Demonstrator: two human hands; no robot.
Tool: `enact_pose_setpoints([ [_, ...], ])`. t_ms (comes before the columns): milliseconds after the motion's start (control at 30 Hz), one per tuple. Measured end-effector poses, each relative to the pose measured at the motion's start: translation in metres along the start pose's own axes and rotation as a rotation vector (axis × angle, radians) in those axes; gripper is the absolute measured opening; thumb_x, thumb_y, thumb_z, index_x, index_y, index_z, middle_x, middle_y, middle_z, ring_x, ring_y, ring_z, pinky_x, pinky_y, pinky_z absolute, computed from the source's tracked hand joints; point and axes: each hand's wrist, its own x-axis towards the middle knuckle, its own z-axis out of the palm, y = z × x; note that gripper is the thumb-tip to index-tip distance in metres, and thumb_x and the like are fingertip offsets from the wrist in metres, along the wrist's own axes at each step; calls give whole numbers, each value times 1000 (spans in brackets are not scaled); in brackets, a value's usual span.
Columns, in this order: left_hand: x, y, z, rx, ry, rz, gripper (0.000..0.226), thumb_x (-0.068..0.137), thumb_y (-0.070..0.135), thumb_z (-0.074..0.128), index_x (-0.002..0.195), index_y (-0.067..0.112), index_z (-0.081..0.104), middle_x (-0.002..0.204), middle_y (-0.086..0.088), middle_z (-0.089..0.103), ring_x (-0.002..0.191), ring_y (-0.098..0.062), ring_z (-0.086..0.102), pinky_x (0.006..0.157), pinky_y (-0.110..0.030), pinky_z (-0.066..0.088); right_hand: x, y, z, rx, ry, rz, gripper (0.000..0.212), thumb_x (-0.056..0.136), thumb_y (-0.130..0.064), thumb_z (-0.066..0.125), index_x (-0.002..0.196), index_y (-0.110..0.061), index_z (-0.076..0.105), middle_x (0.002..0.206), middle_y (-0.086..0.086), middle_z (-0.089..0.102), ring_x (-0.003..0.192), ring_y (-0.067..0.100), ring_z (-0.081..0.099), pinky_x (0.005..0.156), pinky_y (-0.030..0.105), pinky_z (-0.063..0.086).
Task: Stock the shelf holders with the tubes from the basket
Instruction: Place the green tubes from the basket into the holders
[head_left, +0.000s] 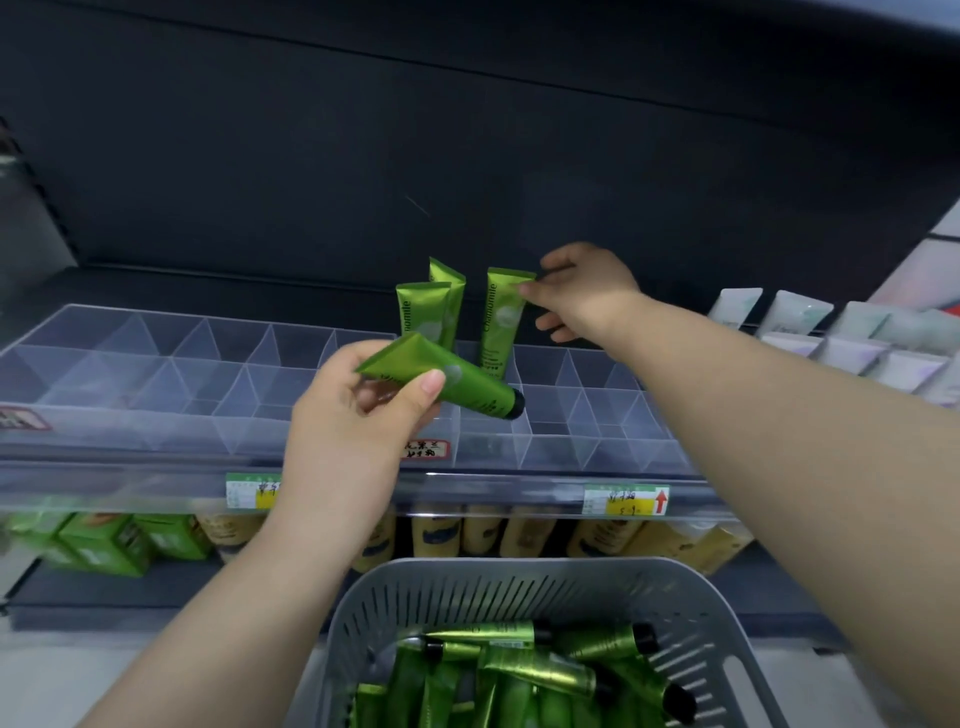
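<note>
Your left hand (353, 421) grips a green tube (467, 387) by its flat crimped end, thumb on top and fingers curled beneath. The tube lies tilted above the middle of the clear divided holder (208, 374), with its black cap pointing down toward the front compartments.

Your right hand (587, 296) reaches over the holder's back row and pinches the top corner of a standing Chamomile tube (496, 327), which sits cap-down in a back compartment; the other fingers are loosely spread. Just to the left of it in the same back row stand two more green tubes (422, 312), one partly behind the other.

Below the holder's front edge, the grey slotted basket (363, 603) holds a loose pile of green tubes (519, 670). Price tags (626, 500) hang on the rail under the holder. White tubes (800, 312) stand to the holder's right. On the shelf beneath it are yellow bottles (519, 530) and green boxes (114, 540).
</note>
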Motion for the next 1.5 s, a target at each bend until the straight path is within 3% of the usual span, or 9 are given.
enact_pose_setpoints([
  [67, 3, 1, 7, 117, -5, 85, 18, 78, 18, 71, 87, 32, 63, 89, 7, 71, 90, -14, 68, 86, -39, 54, -4, -1, -8, 8, 1, -20, 41, 86, -25, 67, 122, -16, 49, 111, 1, 59, 73, 18, 66, 56, 27, 55],
  [333, 43, 11, 55, 645, 17, 274, 19, 82, 29, 69, 97, 29, 57, 89, 8, 65, 83, -6, 59, 67, -2, 40, -30, 14, -35, 76, -30, -105, 24, 88, -21, 63, 109, -19, 52, 100, 1, 62, 75, 20, 66, 61, 30, 56],
  [400, 53, 11, 64, 768, 1, 300, 22, 84, 29, 67, 103, 24, 58, 89, 4, 62, 81, -10, 55, 60, -6, 37, -35, 20, -37, 71, -47, -143, 20, 89, -20, 62, 107, -19, 53, 99, 3, 63, 75, 21, 67, 61, 32, 57],
  [500, 64, 6, 73, 888, -55, 290, 38, 85, 30, 67, 118, 18, 54, 92, -3, 62, 84, -17, 57, 69, -22, 41, -39, 30, -40, 69, -77, -180, 17, 89, -18, 61, 105, -19, 54, 90, -2, 62, 73, 20, 67, 58, 29, 56],
  [633, 70, -2, 79, 947, -76, 238, 45, 85, 30, 66, 125, 18, 49, 85, -4, 56, 73, -20, 53, 69, -30, 48, -41, 45, -38, 73, -103, -184, 15, 89, -15, 60, 103, -19, 54, 87, -4, 60, 69, 17, 64, 56, 27, 54],
  [900, 76, -9, 78, 1006, -94, 202, 36, 87, 20, 63, 120, 18, 49, 87, -5, 58, 70, -20, 53, 66, -28, 47, -39, 60, -23, 74, -124, -185, 17, 90, -12, 58, 107, -17, 56, 86, -7, 57, 77, 20, 65, 51, 22, 50],
  [967, 76, -4, 78, 987, -86, 249, 33, 86, 14, 62, 117, 19, 50, 98, -6, 63, 74, -19, 57, 66, -25, 45, -39, 61, -22, 46, -118, -196, 21, 89, -13, 59, 110, -16, 58, 90, -6, 58, 84, 22, 66, 58, 26, 53],
  [1100, 73, 10, 80, 1010, -81, 372, 38, 83, 9, 61, 119, 20, 53, 113, -5, 60, 101, -20, 57, 82, -27, 45, -40, 60, -20, -31, -99, -229, 24, 88, -16, 60, 112, -18, 59, 97, -5, 60, 94, 22, 65, 79, 35, 54],
  [1500, 26, 21, 69, 1196, -219, 475, 37, 91, 25, 54, 128, 21, 49, 127, -2, 53, 113, -22, 51, 89, -40, 48, -73, 39, -30, -88, -92, -327, 29, 88, -19, 62, 116, -20, 57, 109, -4, 59, 96, 15, 61, 86, 33, 52],
])
